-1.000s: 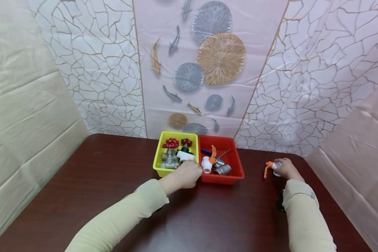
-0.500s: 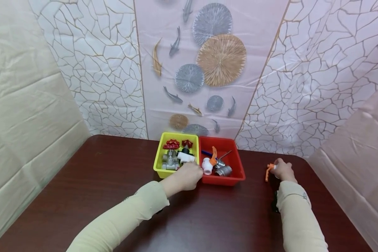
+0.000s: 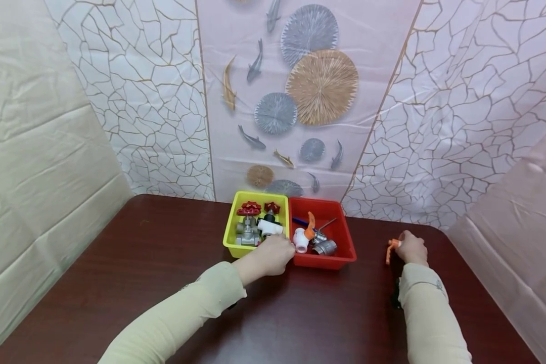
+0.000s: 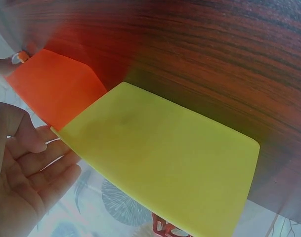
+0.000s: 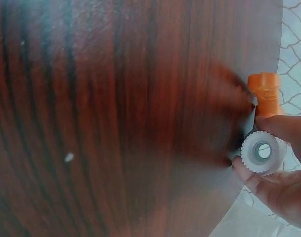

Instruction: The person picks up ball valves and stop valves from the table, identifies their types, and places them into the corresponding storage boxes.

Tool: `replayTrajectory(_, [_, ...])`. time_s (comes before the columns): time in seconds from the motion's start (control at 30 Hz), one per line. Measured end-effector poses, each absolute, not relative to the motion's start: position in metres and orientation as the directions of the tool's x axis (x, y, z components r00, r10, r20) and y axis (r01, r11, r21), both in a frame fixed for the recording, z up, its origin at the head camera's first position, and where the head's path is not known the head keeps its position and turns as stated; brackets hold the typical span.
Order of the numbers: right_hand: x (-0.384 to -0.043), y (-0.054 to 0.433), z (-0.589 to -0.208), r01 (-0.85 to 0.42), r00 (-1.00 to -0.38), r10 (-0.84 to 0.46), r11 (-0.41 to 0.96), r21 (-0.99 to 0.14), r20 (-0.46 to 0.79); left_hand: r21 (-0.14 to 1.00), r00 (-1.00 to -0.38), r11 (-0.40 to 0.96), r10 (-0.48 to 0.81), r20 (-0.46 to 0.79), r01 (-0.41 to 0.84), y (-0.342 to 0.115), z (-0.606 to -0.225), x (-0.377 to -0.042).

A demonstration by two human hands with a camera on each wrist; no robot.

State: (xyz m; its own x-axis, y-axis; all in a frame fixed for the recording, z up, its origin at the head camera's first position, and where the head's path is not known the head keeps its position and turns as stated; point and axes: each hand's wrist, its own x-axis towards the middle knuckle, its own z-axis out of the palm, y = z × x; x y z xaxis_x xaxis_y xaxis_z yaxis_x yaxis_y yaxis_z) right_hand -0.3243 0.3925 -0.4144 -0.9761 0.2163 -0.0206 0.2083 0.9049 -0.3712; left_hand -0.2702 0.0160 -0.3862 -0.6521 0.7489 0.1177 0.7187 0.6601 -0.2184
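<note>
My right hand (image 3: 412,247) grips a white plastic ball valve with an orange handle (image 3: 393,243) at the right of the table. In the right wrist view, thumb and fingers pinch the white valve body (image 5: 248,154), its round bore facing the camera. My left hand (image 3: 272,254) is at the near edges of a yellow bin (image 3: 233,246) and a red bin (image 3: 320,261), where the two meet. In the left wrist view its fingers (image 4: 56,185) are loosely extended by the rims, with nothing seen held. The head view hides its fingertips.
The yellow bin holds metal valves with red handwheels (image 3: 249,208) and a white tee-shaped piece (image 3: 270,227). Inside the red bin are another white valve with an orange handle (image 3: 302,239), a metal fitting (image 3: 325,247) and a blue-handled piece (image 3: 300,221). Patterned sheets enclose the dark wooden table (image 3: 173,242).
The right hand has turned and shifted slightly with the white valve, now covering more of its body. My left hand stays at the bins; the head view has shifted a little.
</note>
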Motion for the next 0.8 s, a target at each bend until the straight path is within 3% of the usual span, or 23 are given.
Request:
replayTrajectory(0.57, [-0.319, 0.407, -0.406, 0.218, -0.957, 0.277, 0.885, -0.412, 0.086, -0.208, -0.662, 0.665, 0.744, 0.098, 0.717, 0.018, -0.384, -0.269])
replayTrajectory(0.8, [-0.318, 0.410, -0.393, 0.210, -0.951, 0.278, 0.901, -0.380, 0.133, -0.207, -0.658, 0.664, 0.746, 0.109, 0.719, 0.017, -0.384, -0.269])
